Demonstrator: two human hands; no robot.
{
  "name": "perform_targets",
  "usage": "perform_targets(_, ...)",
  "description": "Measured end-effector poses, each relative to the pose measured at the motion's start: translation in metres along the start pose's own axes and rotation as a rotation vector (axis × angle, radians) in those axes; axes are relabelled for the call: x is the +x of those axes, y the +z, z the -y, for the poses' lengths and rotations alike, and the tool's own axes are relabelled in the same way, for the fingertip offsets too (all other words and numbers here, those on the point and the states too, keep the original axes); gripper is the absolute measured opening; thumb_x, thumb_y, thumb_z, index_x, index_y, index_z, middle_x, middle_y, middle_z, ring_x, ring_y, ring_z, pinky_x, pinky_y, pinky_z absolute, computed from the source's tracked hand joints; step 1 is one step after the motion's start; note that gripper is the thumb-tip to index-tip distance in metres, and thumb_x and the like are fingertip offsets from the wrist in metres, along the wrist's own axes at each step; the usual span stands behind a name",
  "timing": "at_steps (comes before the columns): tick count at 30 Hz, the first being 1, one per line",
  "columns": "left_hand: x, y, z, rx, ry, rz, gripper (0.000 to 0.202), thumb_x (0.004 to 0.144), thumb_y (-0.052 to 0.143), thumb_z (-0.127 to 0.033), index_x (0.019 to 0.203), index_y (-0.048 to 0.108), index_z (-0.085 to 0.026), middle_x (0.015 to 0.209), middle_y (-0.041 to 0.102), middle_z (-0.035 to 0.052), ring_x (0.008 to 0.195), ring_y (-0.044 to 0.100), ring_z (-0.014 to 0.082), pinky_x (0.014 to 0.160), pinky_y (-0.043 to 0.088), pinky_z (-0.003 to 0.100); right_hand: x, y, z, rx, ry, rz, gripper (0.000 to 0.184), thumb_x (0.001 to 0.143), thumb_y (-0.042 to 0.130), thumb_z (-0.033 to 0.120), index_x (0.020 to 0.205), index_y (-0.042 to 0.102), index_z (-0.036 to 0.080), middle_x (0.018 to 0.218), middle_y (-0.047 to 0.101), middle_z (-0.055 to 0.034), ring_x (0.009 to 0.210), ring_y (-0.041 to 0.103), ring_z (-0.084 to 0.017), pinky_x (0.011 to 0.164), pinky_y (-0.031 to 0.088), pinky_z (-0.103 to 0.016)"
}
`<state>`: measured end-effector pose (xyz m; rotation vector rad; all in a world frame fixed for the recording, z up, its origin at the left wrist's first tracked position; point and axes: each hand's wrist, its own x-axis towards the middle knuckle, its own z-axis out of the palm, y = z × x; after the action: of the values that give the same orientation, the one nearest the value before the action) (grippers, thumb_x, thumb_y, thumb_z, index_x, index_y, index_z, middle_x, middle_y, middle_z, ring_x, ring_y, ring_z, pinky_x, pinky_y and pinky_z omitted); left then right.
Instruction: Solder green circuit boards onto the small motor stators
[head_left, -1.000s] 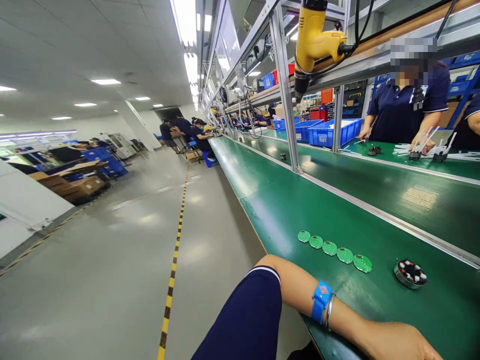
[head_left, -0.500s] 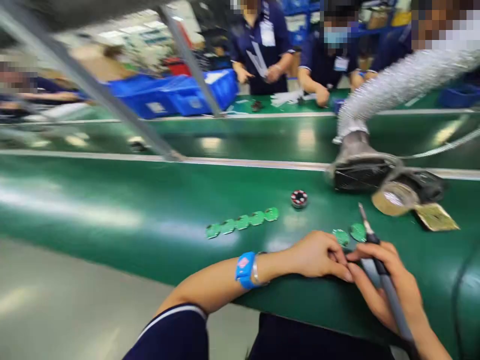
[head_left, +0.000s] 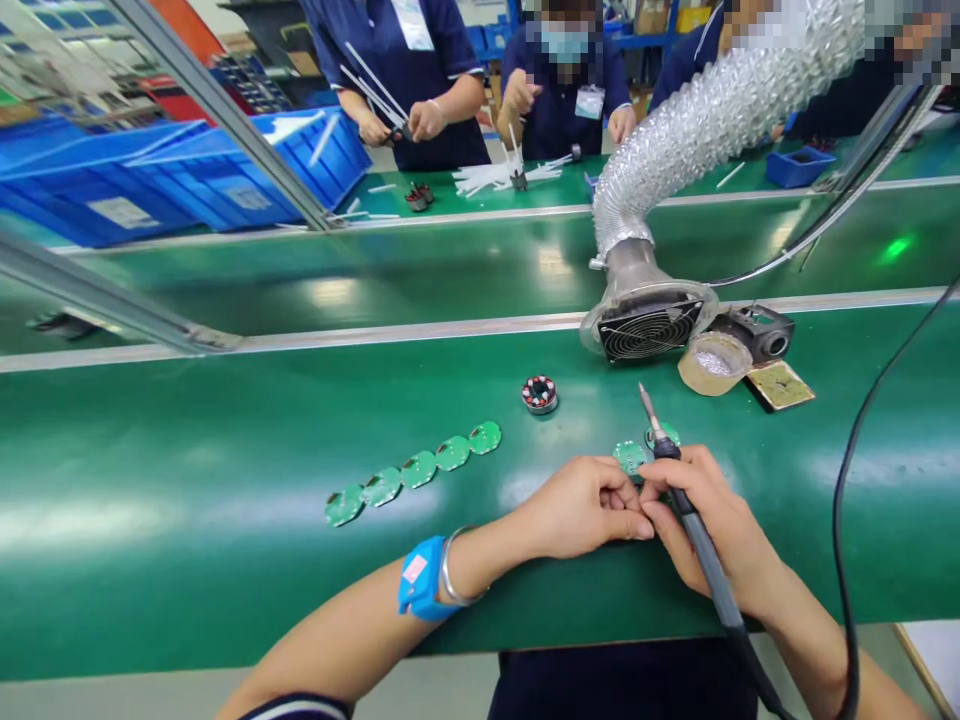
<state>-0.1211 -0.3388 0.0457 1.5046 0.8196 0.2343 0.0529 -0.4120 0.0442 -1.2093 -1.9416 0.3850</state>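
Note:
My right hand (head_left: 724,525) is closed around a soldering iron (head_left: 705,548), whose metal tip points up and away from me. Its thumb and forefinger meet the fingertips of my left hand (head_left: 589,508). The left fingers are curled and pressed together; whatever lies between them is hidden. Just beyond the fingertips is a round green circuit board (head_left: 628,457), and a second green board (head_left: 671,433) sits partly behind the iron. A chain of several green boards (head_left: 418,469) runs diagonally to the left. Behind them stands a round motor stator (head_left: 539,394) with red and white parts.
A fume extractor (head_left: 652,325) on a silver hose (head_left: 720,110) stands at the back, beside a tin of solder-coloured material (head_left: 715,363) and a yellowish sponge (head_left: 780,386). A black cable (head_left: 844,530) hangs at right. Across the line, co-workers handle white strips near blue bins (head_left: 247,180).
The camera view has shifted, so the bench things appear further left and sharper. Both hands stay together, and the soldering iron remains in my right hand.

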Motion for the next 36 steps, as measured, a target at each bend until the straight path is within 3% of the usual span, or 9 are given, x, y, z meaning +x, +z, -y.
perform_targets(5, -0.005, 0.008, 0.005, 0.053, 0.084, -0.084, 0.004, 0.076, 0.064, -0.016, 0.073, 0.064, -0.013, 0.077, 0.053, -0.0011, 0.062, 0.050, 0.0076, 0.057, 0.042, 0.020, -0.010, 0.004, -0.002, -0.060, 0.031, -0.029, 0.032, 0.091, 0.046, 0.010, 0.121, 0.048, 0.022, 0.081, 0.059, -0.0025, 0.079, 0.055, -0.019, 0.069, 0.052, -0.033)
perform_targets(11, -0.006, 0.018, 0.010, 0.145, 0.131, -0.238, 0.004, 0.078, 0.058, -0.016, 0.075, 0.058, -0.015, 0.077, 0.048, -0.0018, 0.060, 0.046, 0.0071, 0.054, 0.039, 0.019, -0.019, 0.009, -0.003, -0.073, -0.012, -0.094, 0.036, 0.089, 0.051, 0.005, 0.121, 0.052, 0.022, 0.089, 0.065, -0.0042, 0.083, 0.059, -0.018, 0.073, 0.052, -0.033)
perform_targets(16, -0.005, 0.018, 0.010, 0.226, 0.127, -0.255, 0.004, 0.078, 0.058, -0.016, 0.074, 0.059, -0.016, 0.077, 0.049, -0.0018, 0.060, 0.047, 0.0075, 0.054, 0.040, 0.019, -0.032, -0.009, 0.003, -0.051, 0.049, -0.198, 0.049, 0.086, 0.053, 0.001, 0.128, 0.056, 0.026, 0.097, 0.069, -0.0044, 0.092, 0.062, -0.020, 0.081, 0.052, -0.037)
perform_targets(19, -0.005, 0.019, 0.009, 0.262, 0.146, -0.268, 0.004, 0.077, 0.059, -0.015, 0.073, 0.059, -0.016, 0.076, 0.050, -0.0021, 0.058, 0.047, 0.0067, 0.054, 0.040, 0.019, -0.043, -0.024, 0.016, -0.042, 0.070, -0.177, 0.054, 0.085, 0.055, 0.005, 0.136, 0.052, 0.023, 0.091, 0.065, -0.0062, 0.081, 0.060, -0.019, 0.068, 0.052, -0.034)
perform_targets(22, -0.005, 0.019, 0.009, 0.265, 0.170, -0.274, 0.005, 0.077, 0.059, -0.015, 0.073, 0.060, -0.016, 0.075, 0.050, -0.0023, 0.056, 0.046, 0.0058, 0.054, 0.040, 0.019, -0.052, -0.031, 0.027, -0.051, 0.069, -0.161, 0.048, 0.082, 0.055, 0.006, 0.128, 0.059, 0.018, 0.080, 0.058, -0.0051, 0.067, 0.055, -0.016, 0.055, 0.048, -0.031)
perform_targets(28, -0.005, 0.019, 0.009, 0.274, 0.199, -0.282, 0.005, 0.077, 0.059, -0.013, 0.073, 0.060, -0.015, 0.075, 0.051, -0.0022, 0.054, 0.047, 0.0050, 0.053, 0.041, 0.019, -0.057, -0.031, 0.032, 0.000, 0.097, -0.114, 0.034, 0.079, 0.052, 0.006, 0.110, 0.064, 0.016, 0.074, 0.057, -0.0035, 0.057, 0.052, -0.014, 0.050, 0.044, -0.031)
perform_targets(36, -0.006, 0.020, 0.010, 0.304, 0.232, -0.299, 0.005, 0.077, 0.059, -0.013, 0.073, 0.060, -0.015, 0.075, 0.051, -0.0019, 0.054, 0.047, 0.0045, 0.051, 0.042, 0.017, -0.054, -0.028, 0.029, 0.059, 0.047, -0.130, 0.036, 0.077, 0.052, 0.002, 0.109, 0.063, 0.011, 0.078, 0.058, -0.0064, 0.061, 0.052, -0.015, 0.051, 0.043, -0.032)
